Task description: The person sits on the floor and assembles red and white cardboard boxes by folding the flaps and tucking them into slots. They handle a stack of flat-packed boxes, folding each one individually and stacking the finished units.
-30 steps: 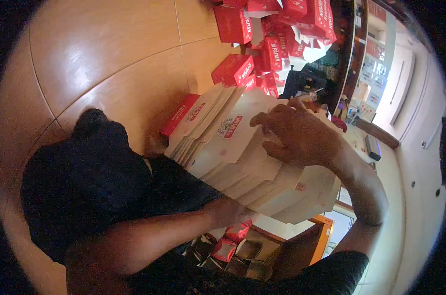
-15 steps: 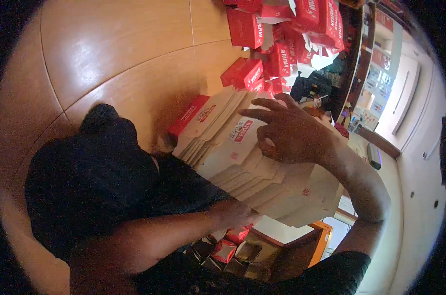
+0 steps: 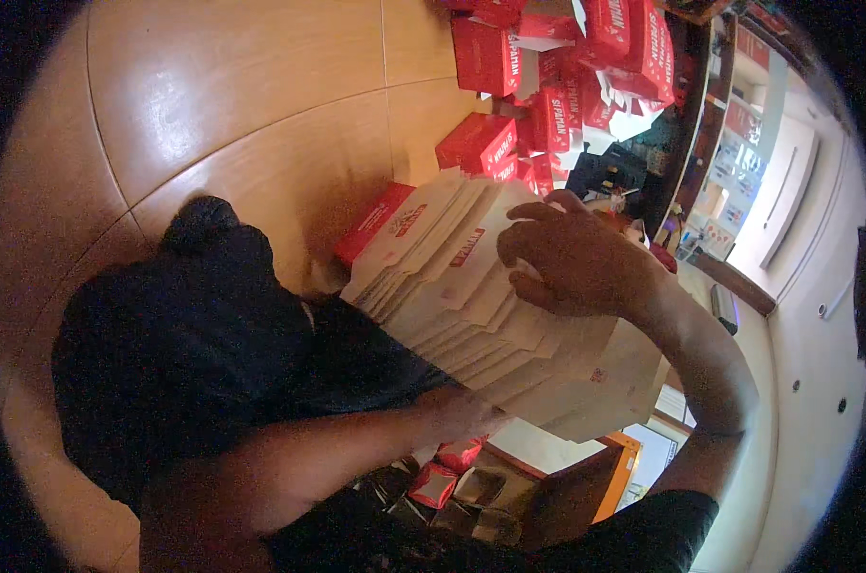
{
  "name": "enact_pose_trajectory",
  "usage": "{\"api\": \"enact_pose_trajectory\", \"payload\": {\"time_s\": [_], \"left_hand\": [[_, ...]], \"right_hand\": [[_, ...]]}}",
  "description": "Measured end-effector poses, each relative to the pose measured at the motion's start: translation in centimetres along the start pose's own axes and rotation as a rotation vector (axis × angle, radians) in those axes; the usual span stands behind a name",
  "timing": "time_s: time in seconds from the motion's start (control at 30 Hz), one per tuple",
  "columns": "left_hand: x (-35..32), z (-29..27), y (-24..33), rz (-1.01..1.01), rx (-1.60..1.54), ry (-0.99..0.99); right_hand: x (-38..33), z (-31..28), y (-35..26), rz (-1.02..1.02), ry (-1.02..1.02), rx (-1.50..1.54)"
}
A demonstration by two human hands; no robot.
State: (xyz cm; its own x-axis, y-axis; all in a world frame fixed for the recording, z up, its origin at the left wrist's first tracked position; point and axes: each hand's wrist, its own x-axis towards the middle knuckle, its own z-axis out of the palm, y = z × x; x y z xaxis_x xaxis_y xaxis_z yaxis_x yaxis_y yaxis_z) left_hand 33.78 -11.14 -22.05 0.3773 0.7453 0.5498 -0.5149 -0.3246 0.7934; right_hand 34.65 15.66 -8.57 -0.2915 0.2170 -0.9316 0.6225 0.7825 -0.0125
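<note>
A thick stack of flat cardboard box blanks [image 3: 509, 353], pale inside with small red prints, leans across the middle, its sheets fanned in steps. My left hand [image 3: 464, 413] grips the stack's lower edge; its fingertips are hidden behind the cardboard. Over the upper part of the sheets is my right hand [image 3: 576, 258], fingers bent and spread apart, with nothing visible between them. Whether its fingertips touch the top sheet I cannot tell. A red box panel [image 3: 374, 224] shows beside the stack's far left edge.
Several folded red boxes [image 3: 548, 115] are heaped at the upper middle, near a black crate [image 3: 605, 172]. Tan floor tiles [image 3: 242, 86] spread along the left. My dark-clothed leg [image 3: 185, 334] lies left of the stack. More red boxes [image 3: 435, 485] sit below it, near an orange frame [image 3: 624, 468].
My right hand's fingers have drawn back slightly to the right and curled more. The upper sheets have shifted, and part of the printed label is now covered. My left hand stays in place.
</note>
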Motion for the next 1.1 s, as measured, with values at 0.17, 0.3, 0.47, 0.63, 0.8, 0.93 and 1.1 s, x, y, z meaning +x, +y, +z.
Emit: {"api": "enact_pose_trajectory", "payload": {"time_s": [0.17,0.3,0.47,0.63,0.8,0.93,1.1], "left_hand": [[0.1,-0.4,0.0,0.003,0.004,0.019],[0.1,-0.6,0.2,0.012,0.006,0.038],[0.3,-1.2,0.4,0.021,0.015,0.086],[0.6,-2.0,1.0,-0.151,-0.069,-0.123],[3.1,-8.8,2.6,-0.276,-0.328,-0.396],[3.6,-8.5,2.1,-0.299,-0.303,-0.703],[3.9,-8.7,1.9,-0.511,-0.487,-0.808]], "right_hand": [[0.9,-0.7,-0.8,0.079,-0.081,-0.019],[0.8,0.0,-0.6,0.05,-0.08,-0.043],[1.4,-0.7,-1.0,0.081,-0.237,-0.014],[1.2,0.1,-1.1,-0.011,-0.026,-0.119],[1.4,0.8,-0.5,-0.069,-0.036,-0.14],[1.7,1.0,-0.3,0.004,-0.149,-0.018],[2.8,0.2,-1.3,0.12,-0.225,0.059]]}}
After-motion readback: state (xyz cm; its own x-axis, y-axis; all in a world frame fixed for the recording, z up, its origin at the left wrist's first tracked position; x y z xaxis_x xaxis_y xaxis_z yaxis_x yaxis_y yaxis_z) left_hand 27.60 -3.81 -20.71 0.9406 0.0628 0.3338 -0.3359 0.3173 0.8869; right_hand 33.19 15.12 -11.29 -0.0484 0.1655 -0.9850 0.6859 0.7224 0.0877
